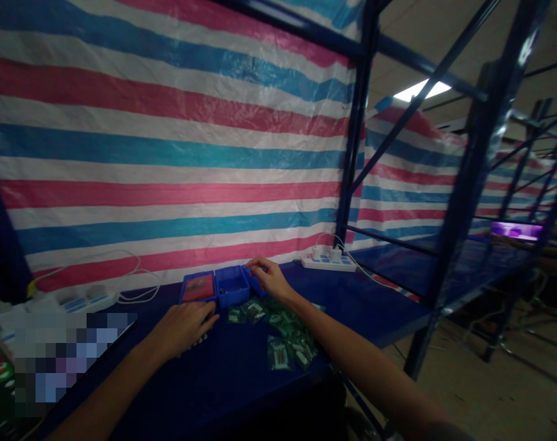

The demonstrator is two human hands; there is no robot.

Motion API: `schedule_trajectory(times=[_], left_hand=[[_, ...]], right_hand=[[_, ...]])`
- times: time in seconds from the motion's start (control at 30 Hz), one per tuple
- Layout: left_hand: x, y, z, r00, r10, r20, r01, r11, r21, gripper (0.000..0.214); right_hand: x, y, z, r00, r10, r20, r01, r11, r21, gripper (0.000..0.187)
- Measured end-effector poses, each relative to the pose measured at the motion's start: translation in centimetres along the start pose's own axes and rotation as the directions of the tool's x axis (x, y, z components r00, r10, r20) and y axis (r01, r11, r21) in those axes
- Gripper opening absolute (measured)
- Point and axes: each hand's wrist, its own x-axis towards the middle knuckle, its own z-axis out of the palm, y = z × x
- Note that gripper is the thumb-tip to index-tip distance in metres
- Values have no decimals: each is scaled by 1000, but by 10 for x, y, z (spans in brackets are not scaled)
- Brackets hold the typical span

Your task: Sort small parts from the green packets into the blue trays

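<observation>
My left hand (184, 327) lies palm down on the dark blue bench, its fingers curled over something small that I cannot make out, just in front of a blue tray with red contents (198, 286). My right hand (269, 277) reaches to the right edge of the blue bins, fingers pinched together at a third bin (256, 283). The middle blue bin (232, 286) sits between the hands. Several small clear packets with green parts (282, 334) lie scattered on the bench under my right forearm.
A white power strip (328, 262) with plugged adapters sits at the back right. Another strip and white cables (87, 300) lie at the back left. A striped tarp hangs behind. Blue shelf posts (352, 153) stand right; the bench edge (388, 331) drops to the floor.
</observation>
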Motion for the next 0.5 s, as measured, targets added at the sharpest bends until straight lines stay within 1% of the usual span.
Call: schedule_trajectory(times=[0.23,0.5], left_hand=[[0,-1,1,1000,6,-10,-6,1000,-8,31],[0,-1,1,1000,14,2,-14,1000,-18,28]], right_hand=[[1,-2,-1,1000,27,2,-27,1000,-10,26],[1,0,0,999,52,-14,-52,999,-10,26]])
